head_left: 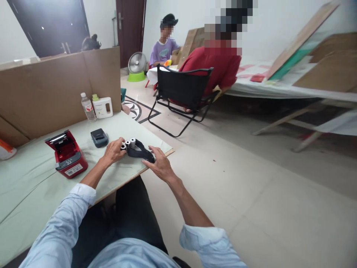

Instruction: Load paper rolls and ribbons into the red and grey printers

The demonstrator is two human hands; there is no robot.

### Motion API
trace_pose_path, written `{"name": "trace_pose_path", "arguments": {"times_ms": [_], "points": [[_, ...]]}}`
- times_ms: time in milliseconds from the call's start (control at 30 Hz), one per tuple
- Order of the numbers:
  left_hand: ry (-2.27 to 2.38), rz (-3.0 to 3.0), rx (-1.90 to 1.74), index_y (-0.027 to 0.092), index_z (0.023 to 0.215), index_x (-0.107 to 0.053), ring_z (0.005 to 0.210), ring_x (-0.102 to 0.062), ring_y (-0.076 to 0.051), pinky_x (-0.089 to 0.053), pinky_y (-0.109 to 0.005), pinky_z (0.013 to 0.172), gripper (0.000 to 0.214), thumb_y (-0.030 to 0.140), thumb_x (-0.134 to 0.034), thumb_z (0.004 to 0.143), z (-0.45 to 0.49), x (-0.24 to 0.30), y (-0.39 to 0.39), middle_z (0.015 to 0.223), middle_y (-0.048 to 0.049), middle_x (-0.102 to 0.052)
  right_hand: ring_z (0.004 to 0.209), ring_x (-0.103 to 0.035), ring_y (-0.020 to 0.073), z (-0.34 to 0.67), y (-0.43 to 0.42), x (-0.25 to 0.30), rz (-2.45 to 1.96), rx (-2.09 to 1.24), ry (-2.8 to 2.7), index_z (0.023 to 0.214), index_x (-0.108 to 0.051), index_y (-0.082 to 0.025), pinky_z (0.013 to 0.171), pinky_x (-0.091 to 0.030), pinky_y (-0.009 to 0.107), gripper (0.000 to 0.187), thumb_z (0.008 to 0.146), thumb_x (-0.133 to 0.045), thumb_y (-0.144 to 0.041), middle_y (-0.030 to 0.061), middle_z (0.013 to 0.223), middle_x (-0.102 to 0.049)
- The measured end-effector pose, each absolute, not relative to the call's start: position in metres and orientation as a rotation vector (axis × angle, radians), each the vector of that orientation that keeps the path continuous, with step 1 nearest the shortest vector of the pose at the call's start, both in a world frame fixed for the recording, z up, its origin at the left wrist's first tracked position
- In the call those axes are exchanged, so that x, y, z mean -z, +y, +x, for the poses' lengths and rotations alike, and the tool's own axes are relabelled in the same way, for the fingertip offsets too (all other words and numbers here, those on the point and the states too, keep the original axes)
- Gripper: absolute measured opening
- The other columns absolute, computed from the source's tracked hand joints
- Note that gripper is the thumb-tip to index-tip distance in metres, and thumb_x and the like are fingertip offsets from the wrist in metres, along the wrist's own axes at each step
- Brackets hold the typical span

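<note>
Three white paper rolls point(132, 142), standing grouped near the corner of the table point(30, 167), apparently placed; one black strap point(136, 153), loosely looped beside them, its arranging seemingly unfinished, both hands being there; left hand point(113, 150), fingers at the leftmost roll, firmness of hold not discernible; right hand point(161, 162), thumb and fingers about the strap's right end, grip uncertain; one red label printer point(73, 160), lid raised, and one dark portable printer point(99, 138), both apart, untouched.

Looped black strap point(140, 153), white rolls point(132, 142) alongside
</note>
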State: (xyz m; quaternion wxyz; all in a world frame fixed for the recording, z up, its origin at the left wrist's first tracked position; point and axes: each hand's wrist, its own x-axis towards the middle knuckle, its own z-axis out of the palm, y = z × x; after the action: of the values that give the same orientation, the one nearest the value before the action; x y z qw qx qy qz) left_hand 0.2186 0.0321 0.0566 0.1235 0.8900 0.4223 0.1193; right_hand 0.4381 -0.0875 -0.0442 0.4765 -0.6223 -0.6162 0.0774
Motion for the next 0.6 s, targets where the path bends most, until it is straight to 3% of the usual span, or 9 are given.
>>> {"name": "trace_pose_path", "arguments": {"times_ms": [167,267,367,433,600], "points": [[1.094,2.638,-0.478,0.022,0.124,-0.068,0.098,-0.073,-0.025,-0.055,-0.036,0.090,0.040,0.019,-0.071,0.084,0.208,-0.077,0.023,0.110,-0.0071,-0.078,0.138,-0.057,0.0370,0.423,-0.095,0.026,-1.418,-0.020,-1.575,0.149,-0.056,-0.022,0.120,-0.047,0.059,0.068,0.089,-0.078,-0.042,0.0168,0.146,-0.062],[1.038,2.663,-0.529,0.020,0.121,-0.072,0.102,-0.072,-0.025,-0.056,-0.037,0.094,0.039,0.017,-0.072,0.082,0.200,-0.089,0.015,0.114,-0.0085,-0.077,0.128,-0.063,0.0348,0.409,-0.098,0.014,-1.374,-0.067,-1.597,0.144,-0.061,-0.023,0.113,-0.052,0.056,0.054,0.093,-0.074,-0.036,0.0146,0.134,-0.070],[1.005,2.662,-0.567,0.019,0.117,-0.075,0.095,-0.072,-0.024,-0.056,-0.037,0.092,0.035,0.016,-0.073,0.082,0.187,-0.103,0.006,0.112,-0.0086,-0.077,0.110,-0.070,0.0313,0.399,-0.101,0.006,-1.342,-0.138,-1.606,0.126,-0.072,-0.025,0.103,-0.058,0.050,0.030,0.097,-0.067,-0.030,0.0108,0.111,-0.076],[0.996,2.653,-0.588,0.018,0.114,-0.076,0.089,-0.071,-0.022,-0.057,-0.036,0.088,0.032,0.015,-0.073,0.082,0.176,-0.113,-0.001,0.108,-0.0079,-0.077,0.113,-0.069,0.0311,0.394,-0.104,0.002,-1.309,-0.128,-1.581,0.122,-0.074,-0.025,0.104,-0.058,0.049,0.026,0.097,-0.067,-0.031,0.0111,0.113,-0.075],[0.974,2.674,-0.616,0.019,0.106,-0.077,0.091,-0.071,-0.021,-0.055,-0.033,0.084,0.026,0.012,-0.073,0.082,0.154,-0.134,-0.018,0.104,-0.0062,-0.075,0.142,-0.055,0.0338,0.385,-0.109,-0.014,-1.245,-0.042,-1.541,0.154,-0.054,-0.026,0.122,-0.047,0.056,0.066,0.093,-0.077,-0.038,0.0138,0.150,-0.060]]}}
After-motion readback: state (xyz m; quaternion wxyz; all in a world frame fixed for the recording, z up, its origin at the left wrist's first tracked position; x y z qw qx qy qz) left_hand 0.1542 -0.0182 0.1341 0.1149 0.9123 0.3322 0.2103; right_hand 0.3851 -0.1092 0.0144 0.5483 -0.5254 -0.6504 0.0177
